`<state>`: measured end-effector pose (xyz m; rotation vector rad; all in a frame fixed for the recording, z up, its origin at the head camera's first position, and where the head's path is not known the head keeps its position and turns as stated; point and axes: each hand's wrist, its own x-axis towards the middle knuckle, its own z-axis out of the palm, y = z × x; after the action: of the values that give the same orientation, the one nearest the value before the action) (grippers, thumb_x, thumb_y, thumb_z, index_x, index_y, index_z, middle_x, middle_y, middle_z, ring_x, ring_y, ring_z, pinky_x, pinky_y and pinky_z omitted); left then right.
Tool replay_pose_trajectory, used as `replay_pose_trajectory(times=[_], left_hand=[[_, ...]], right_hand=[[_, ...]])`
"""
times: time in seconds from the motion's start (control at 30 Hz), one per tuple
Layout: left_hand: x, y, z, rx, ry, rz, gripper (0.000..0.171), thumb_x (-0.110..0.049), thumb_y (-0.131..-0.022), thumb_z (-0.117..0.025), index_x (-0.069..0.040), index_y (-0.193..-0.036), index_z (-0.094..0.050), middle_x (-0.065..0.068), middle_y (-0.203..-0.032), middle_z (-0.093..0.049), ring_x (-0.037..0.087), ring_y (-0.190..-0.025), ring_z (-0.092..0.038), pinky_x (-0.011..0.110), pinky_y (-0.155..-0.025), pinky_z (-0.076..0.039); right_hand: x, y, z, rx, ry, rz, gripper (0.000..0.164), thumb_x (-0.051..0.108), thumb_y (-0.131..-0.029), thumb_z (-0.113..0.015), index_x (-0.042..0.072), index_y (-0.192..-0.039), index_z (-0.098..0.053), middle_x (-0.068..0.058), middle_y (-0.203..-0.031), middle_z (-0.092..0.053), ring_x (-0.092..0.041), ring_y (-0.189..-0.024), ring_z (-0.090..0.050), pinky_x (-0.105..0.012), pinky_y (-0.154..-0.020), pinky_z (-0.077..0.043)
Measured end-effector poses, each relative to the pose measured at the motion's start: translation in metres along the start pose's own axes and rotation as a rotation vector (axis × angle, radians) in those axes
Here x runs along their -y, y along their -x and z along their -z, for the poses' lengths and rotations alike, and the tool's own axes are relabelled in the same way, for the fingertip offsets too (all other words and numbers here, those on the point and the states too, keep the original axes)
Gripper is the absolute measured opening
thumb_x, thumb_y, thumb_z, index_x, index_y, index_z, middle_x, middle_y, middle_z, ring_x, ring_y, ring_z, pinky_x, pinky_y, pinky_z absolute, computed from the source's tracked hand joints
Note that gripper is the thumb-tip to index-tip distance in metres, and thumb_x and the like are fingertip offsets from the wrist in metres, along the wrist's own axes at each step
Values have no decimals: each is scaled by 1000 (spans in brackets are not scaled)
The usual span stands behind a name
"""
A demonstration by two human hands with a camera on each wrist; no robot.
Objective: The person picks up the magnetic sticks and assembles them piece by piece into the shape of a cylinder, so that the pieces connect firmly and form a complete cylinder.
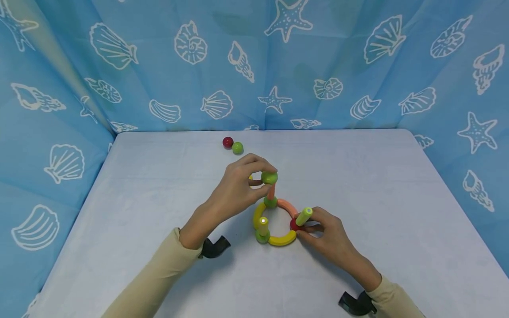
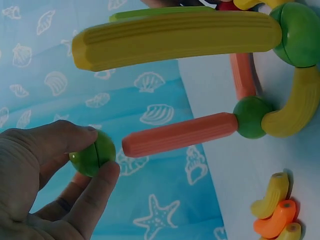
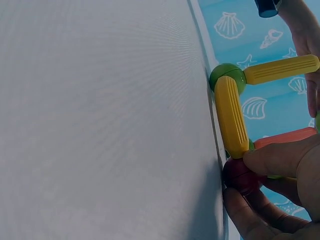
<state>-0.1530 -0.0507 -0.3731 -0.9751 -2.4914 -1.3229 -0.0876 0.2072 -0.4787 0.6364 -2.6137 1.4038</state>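
So, what does the head view show?

A smooth white worktop (image 1: 159, 190), blue fabric (image 1: 246, 88) printed with white shells and starfish hanging beyond it, and a ring (image 1: 282, 239) of balls and curved rods between left hand (image 1: 235, 186) and right hand (image 1: 331, 236).

And the left wrist view?

Left fingers curled round a glossy green ball (image 2: 91, 156), just beside the tip of a ridged salmon rod (image 2: 182, 135).

Right wrist view?

Right fingers pinching a shiny dark-red ball (image 3: 240, 176) in the ring, against a grooved yellow rod (image 3: 231, 117).

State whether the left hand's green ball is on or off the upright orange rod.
Off: a gap shows between green ball and orange rod.
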Motion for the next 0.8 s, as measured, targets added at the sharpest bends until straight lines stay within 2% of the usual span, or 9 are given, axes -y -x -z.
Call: replay_pose_trajectory(times=[0.33,0.8], left_hand=[[1,-6,-3,30,-24,48,27,0,-84,-77,-8,-110,-73,-1,-110,-61,10,-103,-59,21,-78,-56],[-1,-9,-7,52,-16,53,29,-1,-85,-77,-8,-113,-73,0,-111,-60,11,-105,-58,22,-80,-56]], right_hand=[[1,0,1,6,12,-25,39,-7,-73,-85,11,-104,-69,2,-101,-64,-18,-95,-68,-24,-72,-58],[2,0,0,8,24,-36,41,-7,-73,-85,9,-106,-69,1,-102,-64,-18,-95,-68,-25,-71,-59]])
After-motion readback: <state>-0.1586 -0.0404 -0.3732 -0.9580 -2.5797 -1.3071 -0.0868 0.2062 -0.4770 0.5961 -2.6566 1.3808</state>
